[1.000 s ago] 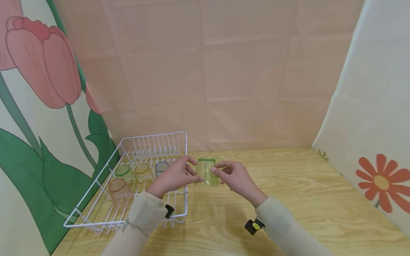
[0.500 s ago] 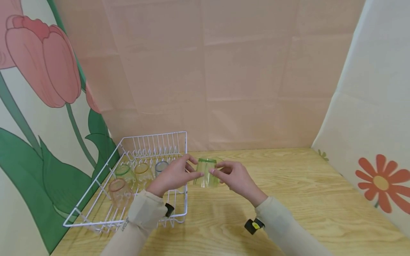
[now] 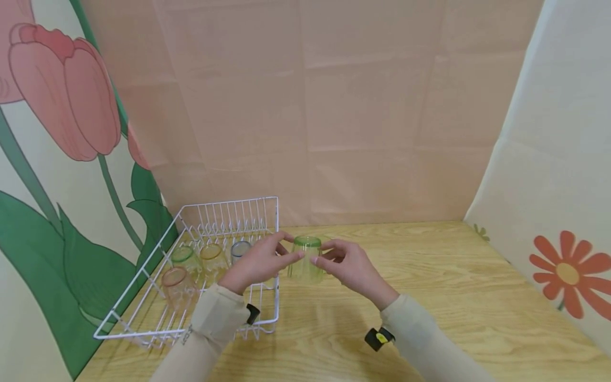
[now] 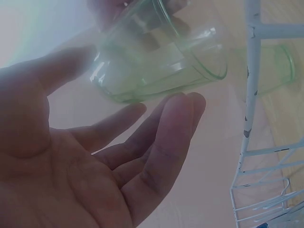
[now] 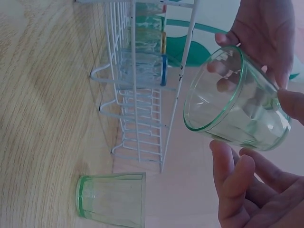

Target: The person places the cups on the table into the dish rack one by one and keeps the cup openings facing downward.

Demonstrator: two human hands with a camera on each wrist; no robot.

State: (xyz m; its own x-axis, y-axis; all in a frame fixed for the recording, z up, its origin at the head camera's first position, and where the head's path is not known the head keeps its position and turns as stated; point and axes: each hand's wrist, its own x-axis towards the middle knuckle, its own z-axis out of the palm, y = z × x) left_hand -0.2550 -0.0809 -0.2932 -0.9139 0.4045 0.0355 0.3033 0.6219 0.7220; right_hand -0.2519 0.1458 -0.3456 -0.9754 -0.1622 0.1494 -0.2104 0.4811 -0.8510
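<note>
Between my two hands is a clear green-tinted drinking glass [image 3: 305, 269], raised above the table with its mouth downward and its thick green base on top. My left hand [image 3: 260, 260] pinches it from the left, the thumb on the near side close to the base. From the right, my right hand [image 3: 351, 268] holds it likewise with thumb and fingers. In the right wrist view the glass's open rim [image 5: 213, 90] shows, tilted. A second green glass [image 5: 111, 198] stands upright on the table in that view; in the head view it is mostly hidden behind the held glass and right hand.
A white wire dish rack [image 3: 278, 297] stands left, its right edge close to my left hand. Inside are a green glass [image 3: 185, 257], an amber glass [image 3: 213, 258], a blue-rimmed glass [image 3: 238, 249] and a pink glass [image 3: 179, 287]. A cloth-covered wall [image 3: 372, 159] is behind the wooden table [image 3: 429, 286].
The held glass has turned a little, so its green base now tips more toward the head camera. Both thumbs have shifted slightly on it; the arms have stayed nearly in place.
</note>
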